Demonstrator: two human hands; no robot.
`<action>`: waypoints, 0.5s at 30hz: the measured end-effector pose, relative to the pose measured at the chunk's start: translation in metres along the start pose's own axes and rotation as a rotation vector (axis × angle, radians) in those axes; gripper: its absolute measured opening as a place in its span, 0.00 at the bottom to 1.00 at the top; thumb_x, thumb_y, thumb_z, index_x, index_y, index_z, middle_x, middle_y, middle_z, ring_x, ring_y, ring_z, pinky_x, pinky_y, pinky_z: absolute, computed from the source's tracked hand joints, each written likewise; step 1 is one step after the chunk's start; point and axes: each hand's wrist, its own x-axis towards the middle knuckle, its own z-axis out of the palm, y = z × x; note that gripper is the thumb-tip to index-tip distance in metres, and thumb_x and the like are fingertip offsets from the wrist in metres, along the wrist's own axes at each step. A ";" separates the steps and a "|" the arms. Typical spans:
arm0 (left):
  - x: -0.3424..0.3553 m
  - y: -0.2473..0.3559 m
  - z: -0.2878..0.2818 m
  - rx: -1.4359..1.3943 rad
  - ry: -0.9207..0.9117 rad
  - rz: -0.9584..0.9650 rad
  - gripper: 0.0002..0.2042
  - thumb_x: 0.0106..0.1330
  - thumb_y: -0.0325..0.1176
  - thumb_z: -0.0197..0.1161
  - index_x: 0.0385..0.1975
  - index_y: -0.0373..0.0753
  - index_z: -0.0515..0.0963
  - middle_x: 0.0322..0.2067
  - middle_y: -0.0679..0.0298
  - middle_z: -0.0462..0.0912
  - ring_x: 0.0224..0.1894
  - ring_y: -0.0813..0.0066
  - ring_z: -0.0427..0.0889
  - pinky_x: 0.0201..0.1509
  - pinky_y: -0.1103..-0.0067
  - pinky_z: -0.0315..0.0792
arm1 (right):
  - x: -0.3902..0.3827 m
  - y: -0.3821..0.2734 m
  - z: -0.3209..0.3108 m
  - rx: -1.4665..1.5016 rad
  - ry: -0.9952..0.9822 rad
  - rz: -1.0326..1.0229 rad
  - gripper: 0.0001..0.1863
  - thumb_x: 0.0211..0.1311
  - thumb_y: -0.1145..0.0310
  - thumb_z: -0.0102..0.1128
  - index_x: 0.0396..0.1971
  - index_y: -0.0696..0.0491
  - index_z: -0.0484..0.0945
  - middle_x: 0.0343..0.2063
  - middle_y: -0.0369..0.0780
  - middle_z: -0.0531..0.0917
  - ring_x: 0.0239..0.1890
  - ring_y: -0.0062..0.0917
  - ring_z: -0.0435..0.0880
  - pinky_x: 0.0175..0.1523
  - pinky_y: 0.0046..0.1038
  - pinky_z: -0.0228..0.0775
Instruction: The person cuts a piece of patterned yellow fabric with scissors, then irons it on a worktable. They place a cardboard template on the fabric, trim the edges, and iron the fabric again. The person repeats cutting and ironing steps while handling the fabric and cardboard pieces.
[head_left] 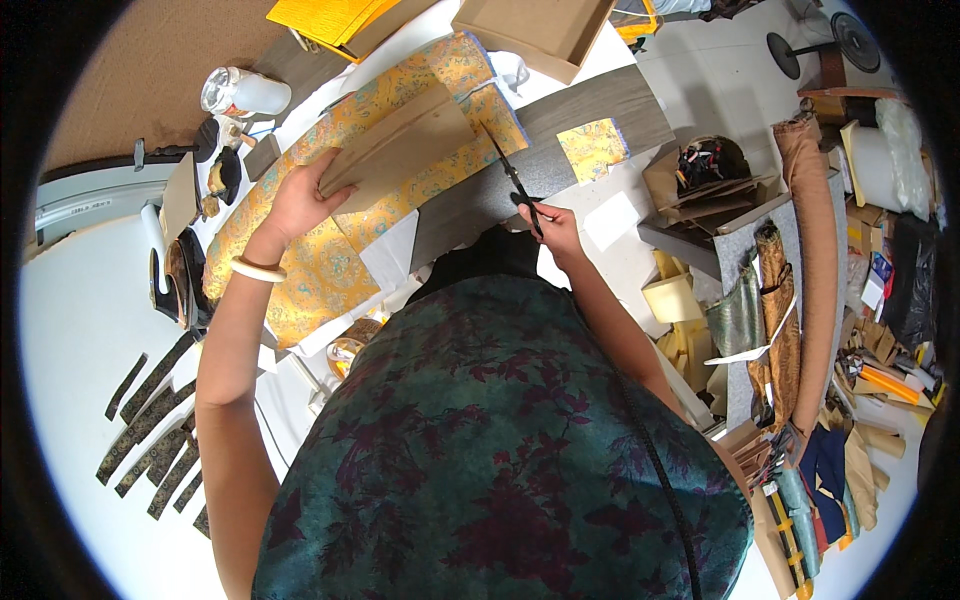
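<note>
My left hand (300, 205) presses down on a brown cardboard piece (400, 150) that lies on yellow patterned fabric (330, 260), with a pale bangle on that wrist. My right hand (555, 228) grips black scissors (512, 178). Their blades point up toward the fabric's edge beside the cardboard. A small cut square of the same yellow fabric (593, 148) lies on the grey board (560, 150) to the right of the scissors.
An open cardboard box (535, 30) and a yellow folder (330, 18) sit at the far edge. A jar (243, 92) stands at upper left. Dark patterned strips (150, 420) lie at lower left. Fabric rolls (810, 260) and boxes crowd the right side.
</note>
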 end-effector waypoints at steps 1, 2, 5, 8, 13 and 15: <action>0.001 0.002 -0.001 0.001 -0.006 -0.016 0.30 0.65 0.35 0.74 0.65 0.31 0.72 0.40 0.47 0.89 0.41 0.60 0.91 0.47 0.72 0.81 | 0.000 0.001 -0.001 -0.013 0.010 0.007 0.15 0.65 0.59 0.77 0.42 0.56 0.91 0.27 0.26 0.84 0.25 0.09 0.74 0.29 0.16 0.61; 0.001 0.005 -0.002 0.002 -0.011 -0.032 0.30 0.65 0.35 0.74 0.65 0.31 0.72 0.40 0.47 0.89 0.40 0.61 0.91 0.46 0.72 0.81 | 0.000 0.002 -0.002 -0.027 0.021 0.014 0.15 0.66 0.60 0.77 0.42 0.57 0.91 0.27 0.26 0.84 0.25 0.08 0.74 0.29 0.16 0.61; -0.003 -0.007 0.003 0.047 0.032 0.016 0.30 0.65 0.35 0.74 0.65 0.30 0.72 0.39 0.47 0.89 0.38 0.62 0.90 0.44 0.72 0.81 | 0.000 0.003 -0.005 -0.039 0.000 -0.007 0.15 0.66 0.60 0.77 0.41 0.57 0.91 0.26 0.26 0.84 0.24 0.08 0.74 0.28 0.16 0.60; 0.001 0.005 -0.003 0.078 -0.010 -0.045 0.30 0.65 0.35 0.74 0.64 0.30 0.73 0.38 0.46 0.89 0.37 0.61 0.91 0.43 0.72 0.81 | 0.005 0.001 -0.006 -0.043 -0.017 -0.009 0.14 0.66 0.61 0.77 0.41 0.56 0.91 0.26 0.26 0.83 0.23 0.08 0.72 0.27 0.16 0.58; -0.001 0.000 -0.001 0.056 0.011 -0.024 0.29 0.65 0.35 0.74 0.64 0.31 0.73 0.37 0.46 0.89 0.36 0.59 0.91 0.42 0.71 0.81 | 0.018 -0.009 0.002 -0.066 -0.010 0.013 0.16 0.64 0.60 0.78 0.41 0.57 0.91 0.25 0.26 0.83 0.22 0.08 0.71 0.27 0.16 0.57; -0.001 -0.004 0.001 0.038 0.026 0.023 0.29 0.65 0.35 0.73 0.64 0.32 0.74 0.36 0.47 0.89 0.35 0.60 0.91 0.41 0.71 0.81 | 0.024 -0.010 0.007 -0.077 -0.001 0.021 0.16 0.64 0.60 0.78 0.42 0.57 0.91 0.25 0.26 0.83 0.22 0.08 0.71 0.26 0.16 0.57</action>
